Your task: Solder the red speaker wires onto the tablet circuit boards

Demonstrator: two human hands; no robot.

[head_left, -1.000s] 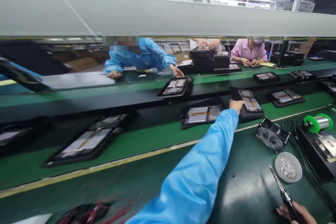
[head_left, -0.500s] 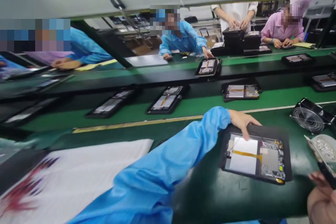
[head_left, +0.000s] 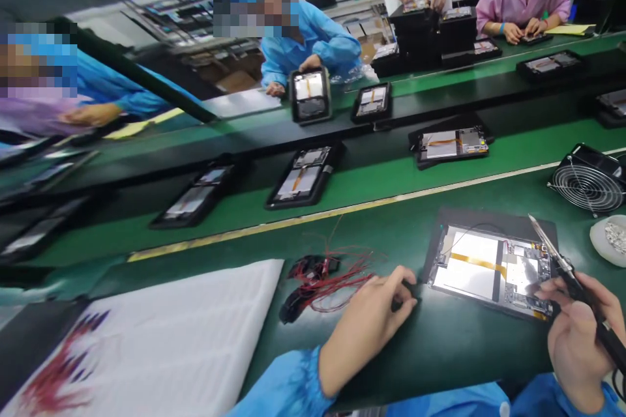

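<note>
My right hand [head_left: 580, 339] grips a soldering iron [head_left: 567, 268], its metal tip pointing up and left above the far right corner of an opened tablet [head_left: 476, 267]. The tablet lies on a black tray [head_left: 493, 220] with its white battery, orange ribbon cable and circuit board exposed. My right fingertips are over the board's near side; whether they touch it I cannot tell. To the left of the tablet, my left hand [head_left: 366, 316] has curled fingers at a small dark thing, mostly hidden. Beside that hand lies a bundle of red wires [head_left: 337, 280] with black parts.
A small fan [head_left: 587, 182] and a white dish of pale bits [head_left: 609, 240] stand at the right. White foam sheeting [head_left: 195, 319] carries more red wires [head_left: 59, 371]. Opened tablets in trays [head_left: 306, 176] line the green conveyor [head_left: 376, 176]. Co-workers [head_left: 313, 39] sit and stand beyond it.
My left hand has let go of the tablet's tray and moved left, near the red wires. My right hand has brought the soldering iron over the tablet. A co-worker opposite has lifted a tablet.
</note>
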